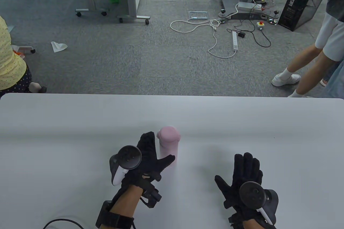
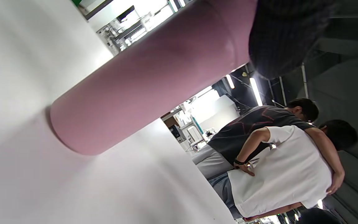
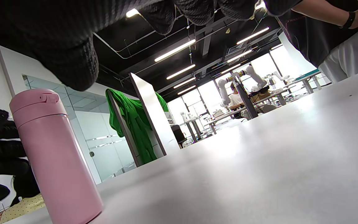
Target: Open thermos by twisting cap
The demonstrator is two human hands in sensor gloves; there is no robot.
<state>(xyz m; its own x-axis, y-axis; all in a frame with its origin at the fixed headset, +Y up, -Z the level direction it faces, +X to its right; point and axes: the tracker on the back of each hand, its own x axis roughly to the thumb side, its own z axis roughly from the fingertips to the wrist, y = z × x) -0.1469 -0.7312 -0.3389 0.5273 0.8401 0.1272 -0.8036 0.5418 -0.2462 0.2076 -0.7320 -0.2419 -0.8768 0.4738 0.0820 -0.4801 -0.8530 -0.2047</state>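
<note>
- The right hand (image 1: 242,183) lies nearest the table's front edge, palm down, fingers spread and holding nothing; a round black tracker (image 1: 255,194) sits on its back.
- In the right wrist view its gloved fingertips (image 3: 163,15) hang in from the top, over the bare white table (image 3: 259,155), apart from the thermos.
- The left hand (image 1: 149,159) is a little farther in, left of centre, with its own tracker (image 1: 126,162) strapped on.
- Its fingers reach up along the left side of the pink thermos (image 1: 168,145), and the thumb crosses in front of the lower body.
- The hand is open around the bottle; whether the fingers actually press on it I cannot tell.
- The thermos stands upright on the table (image 1: 67,132), near the middle, well apart from the right hand.
- Its cap (image 1: 168,134) is on; the right wrist view shows the seam between cap (image 3: 37,104) and body, with a small latch on top.
- In the left wrist view the thermos body (image 2: 148,84) fills the frame, a gloved finger (image 2: 284,34) beside its upper end.
- Beyond the far table edge lies grey carpet (image 1: 134,51) with white cables (image 1: 215,33) and a black computer case (image 1: 303,3).
</note>
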